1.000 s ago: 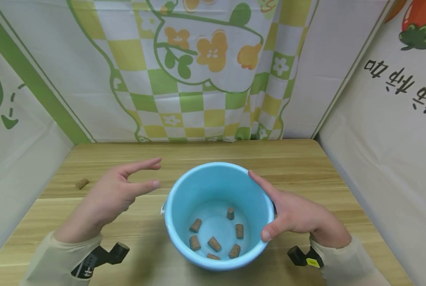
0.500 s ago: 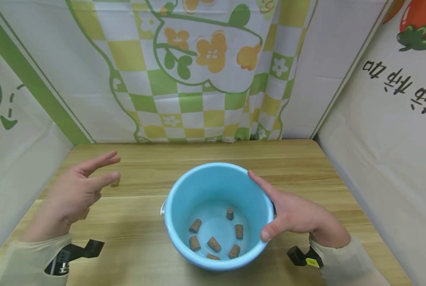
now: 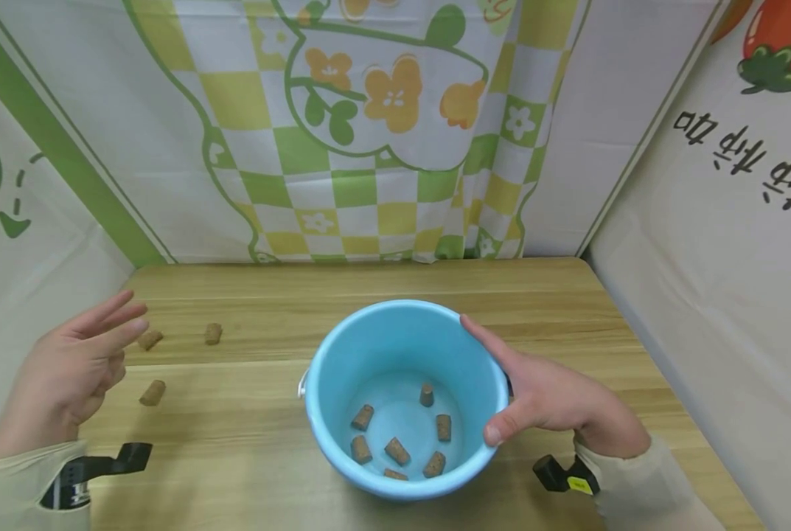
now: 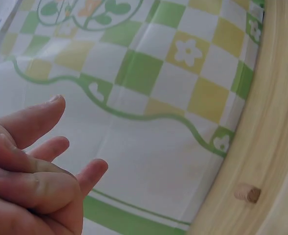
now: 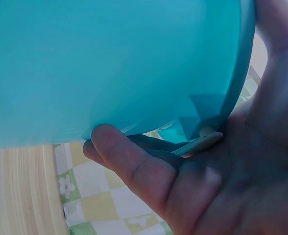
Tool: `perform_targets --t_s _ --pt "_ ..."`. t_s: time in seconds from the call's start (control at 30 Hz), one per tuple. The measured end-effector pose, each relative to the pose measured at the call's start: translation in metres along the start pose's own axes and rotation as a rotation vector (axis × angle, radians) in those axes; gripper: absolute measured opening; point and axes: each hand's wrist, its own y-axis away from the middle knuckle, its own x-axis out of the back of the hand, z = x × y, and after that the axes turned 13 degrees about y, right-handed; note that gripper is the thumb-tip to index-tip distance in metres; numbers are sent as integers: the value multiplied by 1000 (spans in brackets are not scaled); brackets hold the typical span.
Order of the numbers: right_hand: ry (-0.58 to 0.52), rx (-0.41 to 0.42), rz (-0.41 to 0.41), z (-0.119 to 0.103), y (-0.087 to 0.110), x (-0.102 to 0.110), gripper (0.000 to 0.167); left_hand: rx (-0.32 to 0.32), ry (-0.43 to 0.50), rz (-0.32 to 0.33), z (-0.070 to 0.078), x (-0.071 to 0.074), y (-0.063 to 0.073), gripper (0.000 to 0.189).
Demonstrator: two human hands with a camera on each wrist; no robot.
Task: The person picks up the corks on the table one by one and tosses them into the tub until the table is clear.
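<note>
A light blue bucket (image 3: pixel 405 324) stands on the wooden table, with several corks (image 3: pixel 397 451) lying in its bottom. My right hand (image 3: pixel 548 394) grips the bucket's right side, thumb on the rim; in the right wrist view fingers (image 5: pixel 134 164) press the outer wall beside the handle mount. Over the table's left side is my left hand (image 3: pixel 70 365), holding nothing, some fingers extended and others bent. Close to its fingertips lies one cork (image 3: pixel 150 339); another cork (image 3: pixel 152 392) is nearer me, and a third cork (image 3: pixel 213 333) sits farther right. The left wrist view shows one cork (image 4: pixel 247 193).
The wooden table (image 3: pixel 269 435) reaches back to a checked, flowered curtain (image 3: pixel 395 199). Pale fabric walls stand at left and right, the right wall (image 3: pixel 713 258) bearing printed writing. A white handle mount (image 3: pixel 303 386) juts from the bucket's left side.
My left hand has moved left, away from the bucket, uncovering corks on the table. The right hand and the bucket have stayed in place, as have the corks inside.
</note>
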Motion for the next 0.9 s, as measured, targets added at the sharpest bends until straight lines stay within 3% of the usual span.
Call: perform_targets --t_s 0.23,0.47,0.63,0.77,0.83,0.9 --pt "8 3 -1 0 0 1 129 32 102 65 -14 28 -4 76" --pt "22 3 0 2 -1 1 129 214 -53 88 -30 53 -5 88" --pt "1 -5 -3 -1 -1 0 129 260 -114 104 -43 65 -6 93" --pt "4 2 1 0 0 0 129 318 -269 139 -49 71 -5 96" --pt "11 2 1 0 0 0 129 324 -302 150 -53 74 -3 92" --pt "16 10 2 1 -1 1 129 327 -391 144 -55 76 -2 88"
